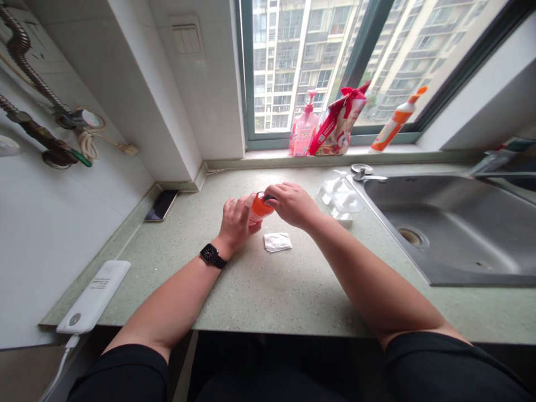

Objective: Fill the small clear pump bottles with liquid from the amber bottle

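Observation:
Above the green-grey countertop (268,290), both hands meet on a small orange bottle (259,208). My left hand (237,220), with a black watch on its wrist, is wrapped round the bottle's lower body. My right hand (293,204) is closed on the bottle's dark top end. A folded white tissue (277,242) lies on the counter just below the hands. Clear plastic packaging (340,201) sits right of my right hand, beside the sink.
A steel sink (452,229) fills the right side. On the windowsill stand a pink pump bottle (304,131), a red pouch (339,123) and an orange-capped bottle (396,121). A phone (161,205) lies by the wall at left; a white power bank (94,296) rests at the counter's front left edge.

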The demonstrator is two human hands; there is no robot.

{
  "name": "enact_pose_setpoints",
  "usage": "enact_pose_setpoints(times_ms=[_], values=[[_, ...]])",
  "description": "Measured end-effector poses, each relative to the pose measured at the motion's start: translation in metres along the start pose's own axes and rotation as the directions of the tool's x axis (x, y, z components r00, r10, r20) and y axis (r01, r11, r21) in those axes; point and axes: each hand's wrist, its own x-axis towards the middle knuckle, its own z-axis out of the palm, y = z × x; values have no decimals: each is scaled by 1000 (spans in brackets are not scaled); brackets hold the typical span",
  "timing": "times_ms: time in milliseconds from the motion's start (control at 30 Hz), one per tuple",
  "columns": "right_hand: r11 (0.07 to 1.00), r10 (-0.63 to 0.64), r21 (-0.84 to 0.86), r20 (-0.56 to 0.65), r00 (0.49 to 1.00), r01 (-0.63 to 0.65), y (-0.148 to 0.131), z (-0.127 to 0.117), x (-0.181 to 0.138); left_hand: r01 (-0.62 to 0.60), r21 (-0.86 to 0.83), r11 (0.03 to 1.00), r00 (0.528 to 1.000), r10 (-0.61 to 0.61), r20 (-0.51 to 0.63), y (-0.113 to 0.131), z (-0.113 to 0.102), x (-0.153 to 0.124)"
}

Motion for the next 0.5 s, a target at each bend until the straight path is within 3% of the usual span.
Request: enact_pose_setpoints(times_ms=[100, 167, 267, 367, 500], values=[[997, -71, 33, -5, 997, 72, 5, -1, -2, 11, -10, 1000, 1000, -11, 9, -2, -1, 0], [995, -51, 82, -20, 998, 53, 7, -5, -3, 29, -2, 1000, 1000, -29, 8, -2, -3, 1], [985, 104, 145, -37, 994, -98, 5, -11, -4, 43, 22, 999, 999, -43, 4, -1, -6, 2], [965, 246, 84, 22, 969, -247, 2, -15, -4, 28, 28, 999, 1000, -28, 7, -1, -7, 3], [982, 132, 133, 32, 991, -135, 2, -16, -5, 39, 25, 999, 999, -39, -3, -1, -8, 3]])
